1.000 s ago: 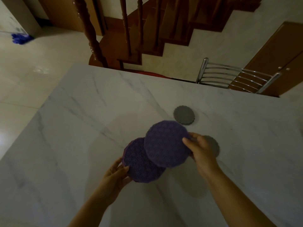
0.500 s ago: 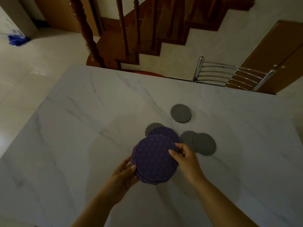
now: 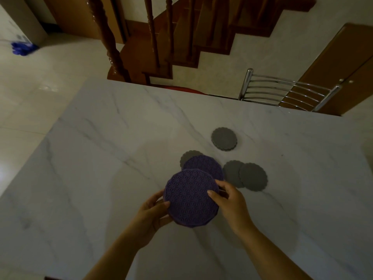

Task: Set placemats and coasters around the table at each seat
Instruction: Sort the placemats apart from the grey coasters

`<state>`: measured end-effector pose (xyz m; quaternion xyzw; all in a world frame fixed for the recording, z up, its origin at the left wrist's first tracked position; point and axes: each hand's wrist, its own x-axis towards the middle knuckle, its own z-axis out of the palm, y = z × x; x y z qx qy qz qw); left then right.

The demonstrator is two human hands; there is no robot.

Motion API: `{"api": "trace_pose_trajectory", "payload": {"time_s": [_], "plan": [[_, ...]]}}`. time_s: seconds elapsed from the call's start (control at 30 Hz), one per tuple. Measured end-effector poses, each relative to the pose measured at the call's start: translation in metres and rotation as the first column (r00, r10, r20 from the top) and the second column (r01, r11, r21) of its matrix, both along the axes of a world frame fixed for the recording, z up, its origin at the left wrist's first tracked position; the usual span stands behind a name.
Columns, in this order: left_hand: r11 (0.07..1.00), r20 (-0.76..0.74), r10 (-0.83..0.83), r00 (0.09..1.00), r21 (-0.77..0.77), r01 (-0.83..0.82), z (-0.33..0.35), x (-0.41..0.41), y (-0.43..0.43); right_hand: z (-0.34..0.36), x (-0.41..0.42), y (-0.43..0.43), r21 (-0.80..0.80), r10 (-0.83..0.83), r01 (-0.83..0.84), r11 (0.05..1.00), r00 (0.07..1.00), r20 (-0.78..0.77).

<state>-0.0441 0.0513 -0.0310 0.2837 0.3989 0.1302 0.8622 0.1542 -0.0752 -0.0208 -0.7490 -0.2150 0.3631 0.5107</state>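
Fingers (image 3: 221, 183) of my left hand (image 3: 155, 211) and right hand (image 3: 228, 201) clamp one purple round lattice silicone placemat (image 3: 191, 197) above the white marble table (image 3: 101, 158). Toward its far edge, a second purple placemat (image 3: 203, 166) lies among four grey scalloped round coasters (image 3: 224, 138).

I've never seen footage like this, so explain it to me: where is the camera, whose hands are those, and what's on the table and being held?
No machine here: these are a person's bare hands. Every picture comes from one camera worn on the head, looking down over the arms. The left hand and right hand grip a round purple mat by its edges over a marble table. A second mat seems to lie behind it, partly covering a grey coaster. To the right is an overlapping pair of coasters, and a far coaster sits beyond. A chair and stairs are past the table.
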Motion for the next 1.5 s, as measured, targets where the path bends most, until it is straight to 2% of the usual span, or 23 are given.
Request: {"api": "trace_pose_trajectory", "payload": {"time_s": [0.1, 0.27, 0.37, 0.43, 0.5, 0.53, 0.6, 0.83, 0.9, 1.0, 1.07, 1.17, 1.27, 1.33, 1.4, 1.5], "plan": [[0.999, -0.059, -0.003, 0.998, 0.04, 0.005, 0.0, 0.0, 0.002, -0.001, 0.002, 0.0, -0.02, 0.032, -0.032, 0.999, 0.999, 0.006], [1.0, -0.019, 0.023, 1.0, 0.019, -0.023, -0.004, -0.002, 0.004, -0.006, 0.019, 0.009, -0.082, -0.004, 0.001, 0.997, 0.999, -0.039], [0.999, 0.004, 0.046, 0.999, -0.008, -0.046, -0.009, -0.003, 0.005, -0.011, 0.04, 0.031, -0.218, 0.043, -0.016, 0.976, 0.992, 0.119], [0.998, 0.016, 0.056, 0.998, -0.013, -0.055, -0.012, -0.005, 0.005, -0.016, 0.052, 0.048, -0.398, 0.212, -0.098, 0.912, 0.944, 0.254], [0.998, 0.021, 0.061, 0.998, -0.012, -0.061, -0.014, -0.007, 0.006, -0.021, 0.058, 0.06, -0.617, 0.407, -0.144, 0.774, 0.859, 0.31], [0.998, 0.023, 0.064, 0.998, -0.014, -0.063, -0.015, -0.008, 0.006, -0.023, 0.059, 0.064, -0.69, 0.484, -0.141, 0.71, 0.809, 0.333], [0.997, 0.031, 0.073, 0.997, -0.027, -0.072, -0.018, -0.01, 0.006, -0.028, 0.057, 0.068, -0.738, 0.555, -0.114, 0.665, 0.737, 0.386], [0.991, 0.022, 0.128, 0.991, -0.052, -0.127, -0.025, -0.016, 0.008, -0.032, 0.049, 0.066, -0.609, 0.422, -0.007, 0.793, 0.727, 0.541], [0.988, 0.019, 0.145, 0.989, -0.047, -0.144, -0.026, -0.018, 0.01, -0.027, 0.048, 0.065, -0.523, 0.326, -0.007, 0.852, 0.789, 0.521], [0.983, 0.019, 0.178, 0.984, -0.054, -0.177, -0.027, -0.021, 0.014, -0.014, 0.053, 0.057, -0.367, 0.196, -0.037, 0.929, 0.892, 0.407], [0.979, 0.019, 0.199, 0.98, -0.06, -0.197, -0.027, -0.021, 0.015, -0.005, 0.059, 0.047, -0.289, 0.136, -0.014, 0.957, 0.903, 0.409], [0.974, 0.019, 0.219, 0.975, -0.061, -0.218, -0.027, -0.022, 0.016, 0.014, 0.074, 0.032, -0.152, -0.036, 0.114, 0.982, 0.898, 0.438], [0.973, 0.024, 0.221, 0.975, -0.066, -0.219, -0.026, -0.022, 0.017, 0.031, 0.091, 0.017, 0.005, -0.265, 0.274, 0.962, 0.926, 0.269], [0.974, 0.028, 0.216, 0.976, -0.07, -0.214, -0.025, -0.021, 0.017, 0.038, 0.092, 0.013, 0.06, -0.324, 0.319, 0.946, 0.941, 0.097], [0.974, 0.035, 0.216, 0.976, -0.081, -0.213, -0.024, -0.02, 0.015, 0.042, 0.081, 0.016, 0.068, -0.273, 0.275, 0.959, 0.961, -0.04], [0.972, 0.044, 0.216, 0.975, -0.102, -0.21, -0.022, -0.017, 0.012, 0.039, 0.052, 0.025, 0.074, -0.12, 0.133, 0.988, 0.98, -0.16]]}}
